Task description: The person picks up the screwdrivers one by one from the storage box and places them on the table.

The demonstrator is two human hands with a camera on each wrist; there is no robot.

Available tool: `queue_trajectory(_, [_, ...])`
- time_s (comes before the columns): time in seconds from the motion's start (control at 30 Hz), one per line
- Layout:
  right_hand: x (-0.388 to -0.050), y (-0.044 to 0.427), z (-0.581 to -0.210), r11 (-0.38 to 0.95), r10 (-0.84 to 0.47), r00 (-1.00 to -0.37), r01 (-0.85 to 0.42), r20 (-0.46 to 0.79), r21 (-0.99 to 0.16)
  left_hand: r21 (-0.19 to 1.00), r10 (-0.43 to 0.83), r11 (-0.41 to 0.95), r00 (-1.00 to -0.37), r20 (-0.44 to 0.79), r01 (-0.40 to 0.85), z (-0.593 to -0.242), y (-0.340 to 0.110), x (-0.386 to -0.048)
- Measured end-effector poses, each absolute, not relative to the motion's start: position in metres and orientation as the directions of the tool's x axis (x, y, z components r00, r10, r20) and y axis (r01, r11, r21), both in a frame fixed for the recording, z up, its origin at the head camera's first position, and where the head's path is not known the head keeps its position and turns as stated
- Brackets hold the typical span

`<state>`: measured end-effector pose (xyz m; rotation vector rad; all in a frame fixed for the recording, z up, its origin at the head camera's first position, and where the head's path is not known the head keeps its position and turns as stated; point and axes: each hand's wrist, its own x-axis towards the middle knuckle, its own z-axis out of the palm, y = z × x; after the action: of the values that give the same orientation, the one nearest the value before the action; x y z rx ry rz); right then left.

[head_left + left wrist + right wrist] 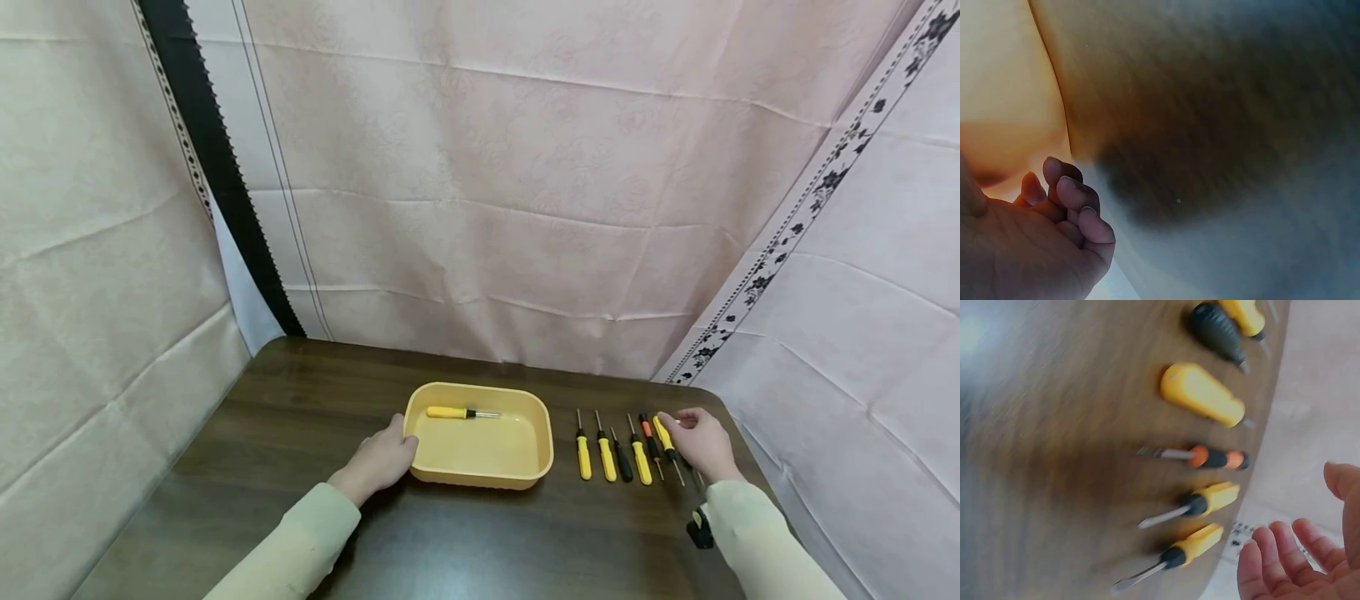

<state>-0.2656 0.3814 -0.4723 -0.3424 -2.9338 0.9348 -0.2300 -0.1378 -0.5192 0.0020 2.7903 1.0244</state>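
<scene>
At the left wall of a yellow plastic tray (487, 477), my left hand (384, 457) grips the rim with curled fingers; its thumb is out of sight in the left wrist view. A screwdriver with a yellow handle (447, 412) lies crosswise in the tray. My right hand (697, 442) hovers over the right end of a row of screwdrivers, fingers apart and holding nothing. Nearest to it are two yellow-and-black screwdrivers (1210, 497), one partly hidden by the hand in the head view. Beside them lies an orange-and-black screwdriver (1213, 457).
Farther left in the row lie a black screwdriver (622, 460) and several yellow-handled screwdrivers (583, 458). All rest on a dark wooden table (450, 542). Pale cloth (487, 208) hangs behind the table and at both sides.
</scene>
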Motion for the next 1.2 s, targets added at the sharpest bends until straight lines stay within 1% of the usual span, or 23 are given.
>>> queue_trajectory(0.6, [-0.277, 0.330, -0.465, 0.808, 0.060, -0.998, 0.044, 0.008, -0.588, 0.650, 0.058, 0.758, -0.984, -0.167, -0.065, -0.515, -0.137, -0.228])
queue_trajectory(1.2, [-0.286, 0.268, -0.449, 0.781, -0.009, -1.000, -0.017, 0.016, -0.625, 0.654, 0.055, 0.753, -0.983, -0.175, -0.074, -0.517, -0.137, -0.228])
